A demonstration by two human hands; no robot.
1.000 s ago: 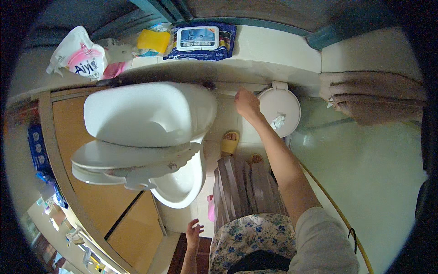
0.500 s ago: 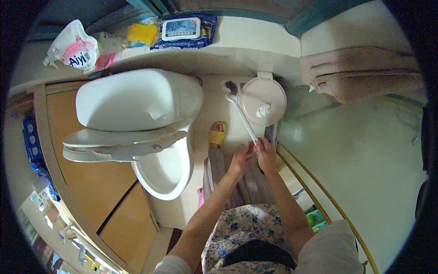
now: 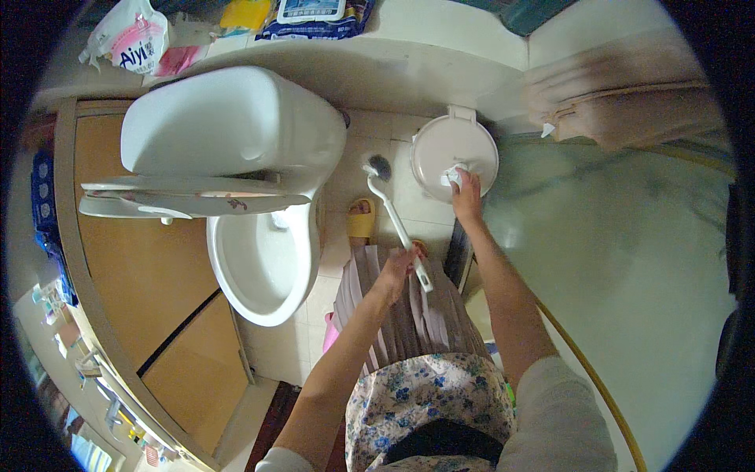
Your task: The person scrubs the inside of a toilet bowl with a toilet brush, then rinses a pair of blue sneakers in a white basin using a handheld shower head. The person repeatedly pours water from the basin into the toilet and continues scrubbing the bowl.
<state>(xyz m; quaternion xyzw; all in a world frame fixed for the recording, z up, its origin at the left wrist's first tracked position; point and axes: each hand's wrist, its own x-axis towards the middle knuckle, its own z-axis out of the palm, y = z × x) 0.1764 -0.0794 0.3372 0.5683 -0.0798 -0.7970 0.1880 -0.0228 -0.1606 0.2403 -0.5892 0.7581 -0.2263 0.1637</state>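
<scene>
In my left hand [image 3: 396, 273] is the white handle of a toilet brush [image 3: 395, 220], fingers closed round it near its lower end. The brush slants up to the left, its dark bristle head over the floor tiles between the toilet and a round bin. My right hand [image 3: 467, 198] reaches forward to the bin's pale lid [image 3: 440, 145], its fingers closed on a crumpled white tissue [image 3: 454, 175] lying there. To my left stands the white toilet [image 3: 204, 122]; its seat and lid are raised and the bowl is exposed.
A ledge at the back carries a white-and-pink pouch [image 3: 130, 39] and a blue wipes pack [image 3: 314, 27]. Brown towels [image 3: 629, 114] hang at the far right, near a glass panel [image 3: 613, 236]. A wooden cabinet [image 3: 149, 267] runs along the left.
My right hand has left the brush handle and moved forward to the tissue on the bin lid. My left hand has taken the handle, and the brush has shifted left and nearer.
</scene>
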